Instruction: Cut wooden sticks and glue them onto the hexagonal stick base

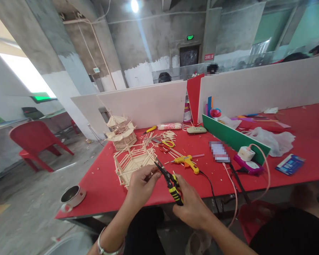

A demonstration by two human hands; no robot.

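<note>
My right hand (pixel 190 202) is wrapped round the black and yellow handles of a pair of pliers (pixel 172 186), whose dark jaws point up and left. Close by the jaw tips, my left hand (pixel 143 182) is closed in a pinch; what lies between its fingers is too small to make out. Just behind the left hand stands a many-sided frame of thin wooden sticks (pixel 134 161). A tiered stick pagoda (pixel 119 132) with pale roofs rises farther back. To the right of the pliers, a yellow glue gun (pixel 187 162) lies on its side with a glue stick in it.
Loose sticks (pixel 168 135), red and yellow-handled scissors (pixel 166 144) and a yellow-handled tool (pixel 150 129) lie on the red table (pixel 95 187). A mug (pixel 73 196) stands near the left edge. Rightward are a phone (pixel 219 152), a power strip (pixel 248 165), cables and a green board (pixel 234 138).
</note>
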